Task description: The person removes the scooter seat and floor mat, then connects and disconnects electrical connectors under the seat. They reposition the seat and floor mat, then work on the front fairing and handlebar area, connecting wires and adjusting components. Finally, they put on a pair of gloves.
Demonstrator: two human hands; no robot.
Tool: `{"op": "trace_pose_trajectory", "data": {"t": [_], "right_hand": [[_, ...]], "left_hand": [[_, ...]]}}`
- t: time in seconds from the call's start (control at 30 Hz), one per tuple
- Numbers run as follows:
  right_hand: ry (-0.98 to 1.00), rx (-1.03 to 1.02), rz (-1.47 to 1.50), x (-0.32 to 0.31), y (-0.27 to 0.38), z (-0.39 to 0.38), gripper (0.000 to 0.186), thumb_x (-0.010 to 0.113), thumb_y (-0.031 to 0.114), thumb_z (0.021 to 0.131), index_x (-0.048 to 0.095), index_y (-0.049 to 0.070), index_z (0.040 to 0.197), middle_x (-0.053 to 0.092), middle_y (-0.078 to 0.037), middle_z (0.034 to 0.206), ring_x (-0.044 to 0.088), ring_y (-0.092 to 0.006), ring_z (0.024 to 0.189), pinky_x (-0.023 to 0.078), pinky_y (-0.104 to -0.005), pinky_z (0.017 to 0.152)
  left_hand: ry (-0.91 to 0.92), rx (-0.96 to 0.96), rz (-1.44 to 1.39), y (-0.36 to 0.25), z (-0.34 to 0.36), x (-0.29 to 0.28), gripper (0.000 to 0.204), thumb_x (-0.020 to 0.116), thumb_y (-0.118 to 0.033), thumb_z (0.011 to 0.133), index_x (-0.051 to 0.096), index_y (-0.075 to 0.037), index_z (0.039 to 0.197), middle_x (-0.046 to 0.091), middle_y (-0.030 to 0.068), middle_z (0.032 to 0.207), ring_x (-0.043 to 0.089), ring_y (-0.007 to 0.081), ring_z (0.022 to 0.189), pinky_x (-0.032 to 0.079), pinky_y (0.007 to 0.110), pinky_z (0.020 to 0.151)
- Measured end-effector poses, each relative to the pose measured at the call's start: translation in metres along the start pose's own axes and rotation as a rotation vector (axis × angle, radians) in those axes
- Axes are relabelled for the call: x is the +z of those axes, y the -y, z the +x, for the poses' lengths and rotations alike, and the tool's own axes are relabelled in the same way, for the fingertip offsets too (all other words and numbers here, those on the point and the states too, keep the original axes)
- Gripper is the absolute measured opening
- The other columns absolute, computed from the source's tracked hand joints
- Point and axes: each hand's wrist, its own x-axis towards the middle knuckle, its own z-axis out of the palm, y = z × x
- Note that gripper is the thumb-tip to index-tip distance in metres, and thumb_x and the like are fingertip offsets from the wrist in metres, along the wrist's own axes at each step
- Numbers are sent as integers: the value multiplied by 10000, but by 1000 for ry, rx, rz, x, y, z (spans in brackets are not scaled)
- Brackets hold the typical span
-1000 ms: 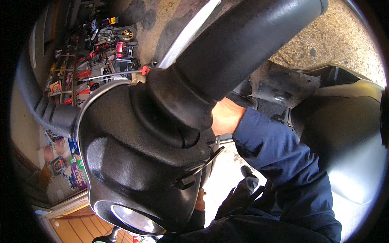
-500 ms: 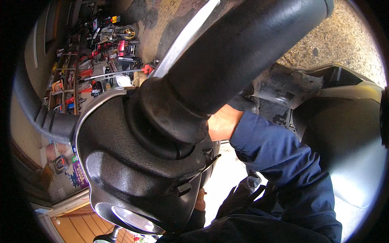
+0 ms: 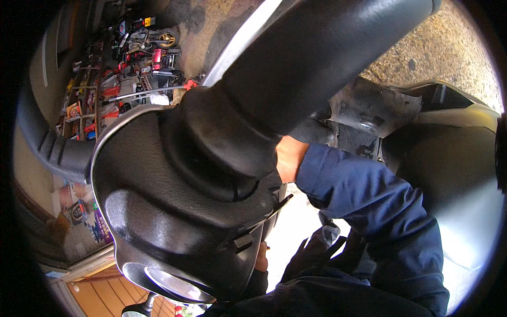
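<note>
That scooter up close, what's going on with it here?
A person has both hands at the front of a scooter. The right hand goes out of sight behind the base of the black handlebar grip, fingers hidden. The left hand shows only partly, at the edge of the black front housing. What either hand holds can't be seen.

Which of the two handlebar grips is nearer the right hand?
The large grip at upper centre: the right hand shows at its lower edge; the other grip curves far left.
</note>
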Motion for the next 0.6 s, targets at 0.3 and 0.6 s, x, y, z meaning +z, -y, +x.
{"op": "trace_pose_trajectory", "data": {"t": [0.3,0.6], "right_hand": [[257,437,-119,12,-6,9,146,619,128,741,636,18,835,632,-210,821,646,-388,815,532,-459,718],[135,29,-216,20,-8,10,195,561,152,757,631,49,908,640,-186,888,611,-393,842,524,-437,715]], "left_hand": [[12,3,48,-2,3,-2,233,572,-182,958,594,27,1058,643,103,744,601,200,685,482,356,674],[59,-18,43,-18,4,-2,308,559,-131,926,583,56,1169,647,112,1002,620,173,723,534,297,648]]}}
